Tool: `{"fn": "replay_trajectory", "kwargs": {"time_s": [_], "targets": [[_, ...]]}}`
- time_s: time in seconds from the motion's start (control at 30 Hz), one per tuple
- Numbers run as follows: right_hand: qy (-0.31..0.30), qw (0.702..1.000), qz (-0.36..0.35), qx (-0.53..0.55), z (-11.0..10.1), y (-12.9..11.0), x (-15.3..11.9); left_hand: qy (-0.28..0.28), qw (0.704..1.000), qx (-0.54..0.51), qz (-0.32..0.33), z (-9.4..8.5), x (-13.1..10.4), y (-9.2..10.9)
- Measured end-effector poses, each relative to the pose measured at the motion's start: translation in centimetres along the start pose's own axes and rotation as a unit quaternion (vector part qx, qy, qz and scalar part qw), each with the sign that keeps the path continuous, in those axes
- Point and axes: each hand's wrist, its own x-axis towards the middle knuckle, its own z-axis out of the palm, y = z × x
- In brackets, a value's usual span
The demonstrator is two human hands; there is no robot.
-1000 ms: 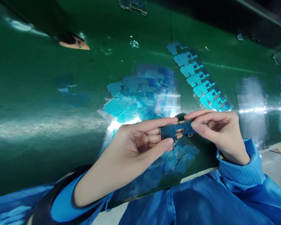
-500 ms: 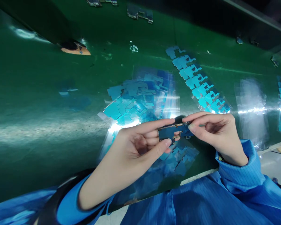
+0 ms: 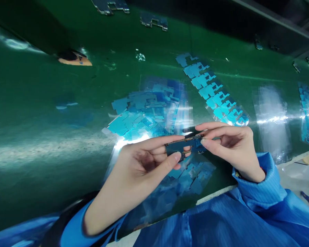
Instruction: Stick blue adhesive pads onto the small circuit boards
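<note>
A small dark circuit board [image 3: 173,147] with a cut-out and metallic edges is held above the table between both hands. My left hand [image 3: 146,164] grips its left part, thumb on the face and fingers behind. At the board's right end, my right hand [image 3: 229,144] pinches it between thumb and fingers. Below the hands lies a sheet of blue film pieces [image 3: 199,176], partly covered by them. Beyond my left hand spreads a heap of cut blue film pieces [image 3: 139,113] on clear sheets.
A strip of blue film cutouts [image 3: 208,91] lies diagonally on the green table [image 3: 36,103]. Clear sheets [image 3: 270,116] and another film strip [image 3: 307,113] are at the right. More circuit boards [image 3: 153,21] sit at the far side. A dark post [image 3: 28,27] stands at upper left.
The view has shifted slightly, so hands and board appear a little further left. My right fingers have lifted slightly at the board's upper edge; both hands keep hold of it.
</note>
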Motion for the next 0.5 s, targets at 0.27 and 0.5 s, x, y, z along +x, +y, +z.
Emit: {"fn": "replay_trajectory", "kwargs": {"time_s": [0.27,0.5], "targets": [[-0.009,1.0,0.01,0.026,0.2,0.2,0.0,-0.002,1.0,-0.001,-0.001,-0.1,0.0,-0.2],[0.075,0.996,-0.031,-0.043,-0.1,1.1,0.6,-0.012,1.0,0.003,-0.002,-0.4,0.4,-0.2]]}}
